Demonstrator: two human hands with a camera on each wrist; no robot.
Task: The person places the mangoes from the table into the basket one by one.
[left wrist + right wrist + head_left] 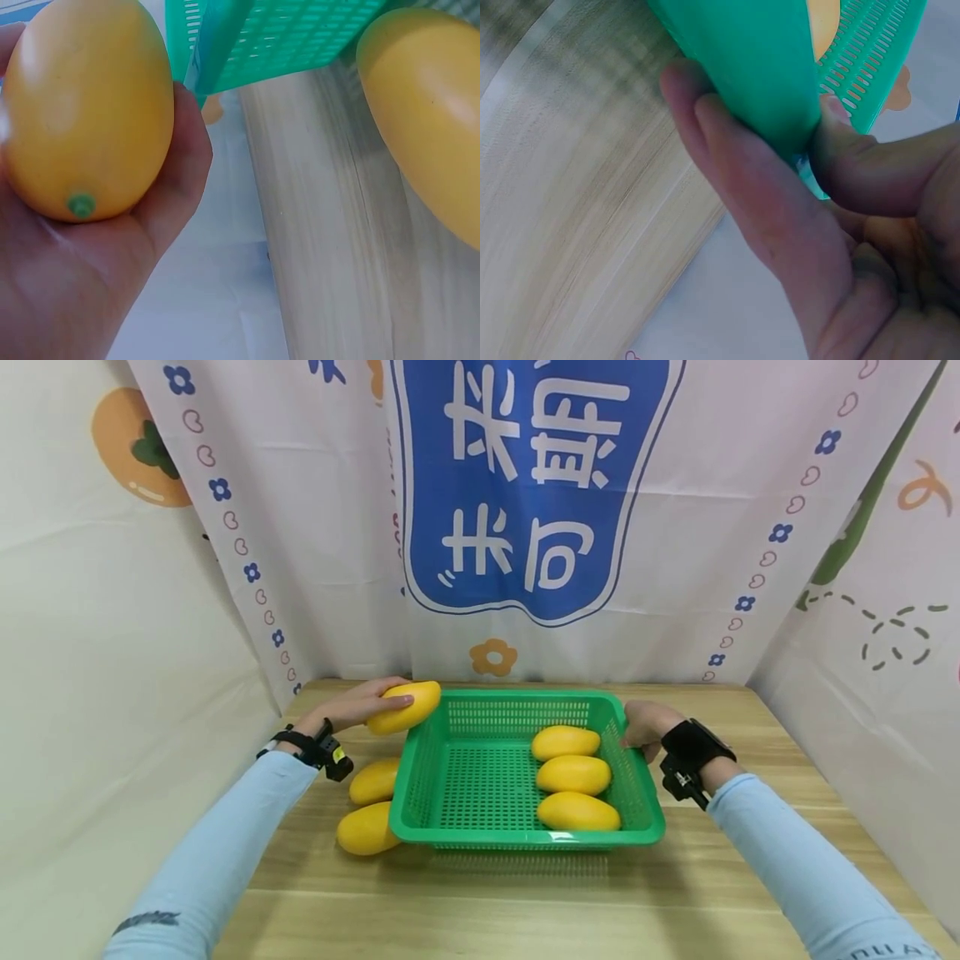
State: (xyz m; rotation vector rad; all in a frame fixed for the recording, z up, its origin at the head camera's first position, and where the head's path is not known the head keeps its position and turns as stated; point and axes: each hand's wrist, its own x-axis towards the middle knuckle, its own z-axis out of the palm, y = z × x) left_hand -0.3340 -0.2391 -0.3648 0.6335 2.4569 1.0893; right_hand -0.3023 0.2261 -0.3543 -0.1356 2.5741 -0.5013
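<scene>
With the left hand (358,703) cupping a mango (405,707) just beside the basket (480,837) rim's far-left corner, the fruit could clip it and roll across the counter (525,902), though the right hand's (643,727) fingers pinch the right rim steady.

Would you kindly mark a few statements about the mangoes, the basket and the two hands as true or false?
1. The left hand holds a mango. True.
2. The green basket holds five mangoes. False: it holds three.
3. The right hand grips the basket's rim. True.
4. Two mangoes lie on the wooden table to the basket's right. False: they lie to its left.
</scene>
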